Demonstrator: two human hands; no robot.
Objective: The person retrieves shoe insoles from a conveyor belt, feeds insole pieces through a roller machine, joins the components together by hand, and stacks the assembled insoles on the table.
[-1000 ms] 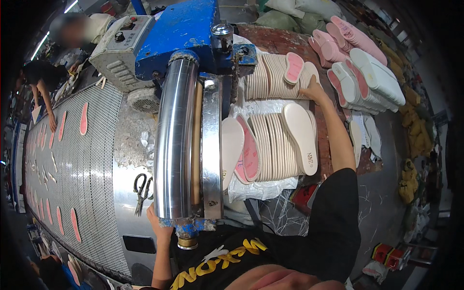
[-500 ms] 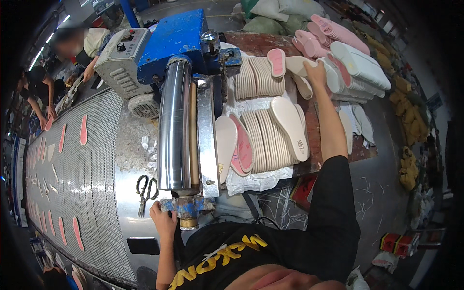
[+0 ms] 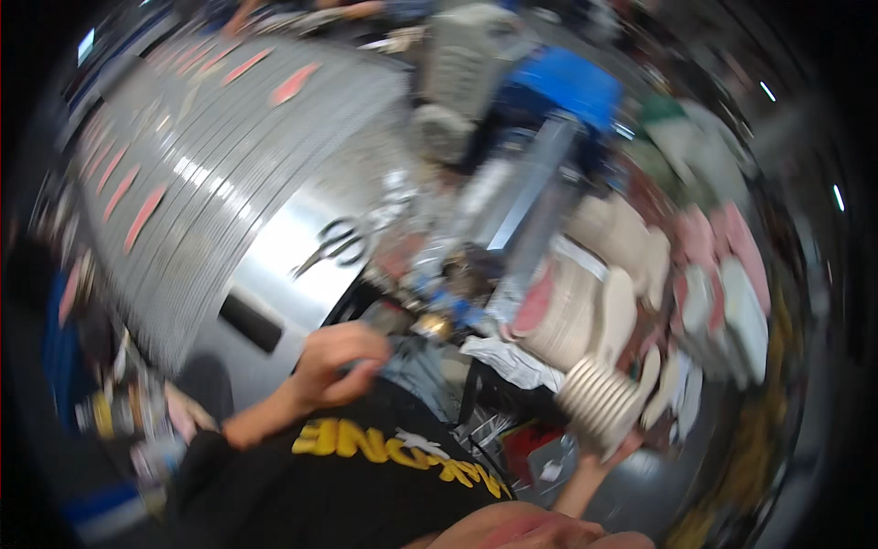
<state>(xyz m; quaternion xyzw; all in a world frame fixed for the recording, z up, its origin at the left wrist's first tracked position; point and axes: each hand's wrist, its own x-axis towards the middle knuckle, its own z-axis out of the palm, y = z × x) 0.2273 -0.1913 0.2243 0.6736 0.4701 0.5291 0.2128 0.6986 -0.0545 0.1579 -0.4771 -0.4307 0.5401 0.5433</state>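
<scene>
My right hand (image 3: 611, 456) grips a stack of cream insoles (image 3: 599, 403) from its near end, at the lower right. In front of my chest is my left hand (image 3: 343, 361), its fingers curled in with nothing visible in them; motion blurs it. Beyond the held stack, more cream insoles (image 3: 562, 306) stand packed in a row, with a pink-faced one (image 3: 532, 306) at the left end. A blue roller machine (image 3: 572, 87) with a long metal guard (image 3: 535, 188) lies to the left of those rows.
A mesh conveyor (image 3: 247, 146) carrying pink insoles (image 3: 144, 218) fills the left side. Scissors (image 3: 334, 247) and a dark phone-like slab (image 3: 250, 322) lie on its metal end plate (image 3: 291, 229). Pink and white insole stacks (image 3: 722, 311) stand far right. Another person's arms (image 3: 352, 11) show at the top.
My view has swung left and tilted. My right hand has come back toward me with a stack of insoles. My left hand has left the machine's near end.
</scene>
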